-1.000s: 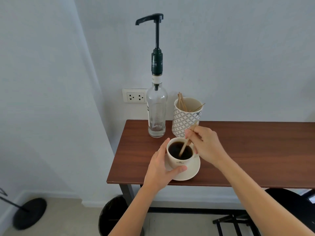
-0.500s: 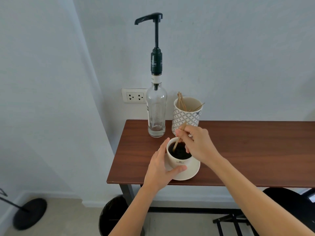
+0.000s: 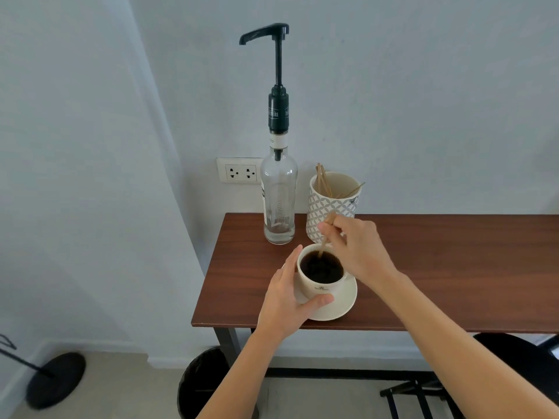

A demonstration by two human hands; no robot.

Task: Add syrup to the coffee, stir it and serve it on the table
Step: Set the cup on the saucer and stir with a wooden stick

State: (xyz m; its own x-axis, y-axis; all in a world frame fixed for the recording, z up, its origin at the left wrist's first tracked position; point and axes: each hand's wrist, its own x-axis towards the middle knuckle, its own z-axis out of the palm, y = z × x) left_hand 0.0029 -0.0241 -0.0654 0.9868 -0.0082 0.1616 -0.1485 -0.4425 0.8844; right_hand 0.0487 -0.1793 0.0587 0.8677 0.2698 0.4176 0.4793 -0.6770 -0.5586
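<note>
My right hand [image 3: 360, 249] is carrying the stick [image 3: 326, 234] round to the cup's [image 3: 319, 275] far rim, where half a second ago it was dipping at the left; fingers are pinching it. My left hand [image 3: 289, 300] is still curling round the cup, which is sitting on its saucer [image 3: 341, 303]. Both are resting on the brown bench [image 3: 453, 267] against a white wall. Beyond my hands a nearly empty pump bottle [image 3: 279, 204] and a patterned pot [image 3: 331, 204] of sticks are standing.
</note>
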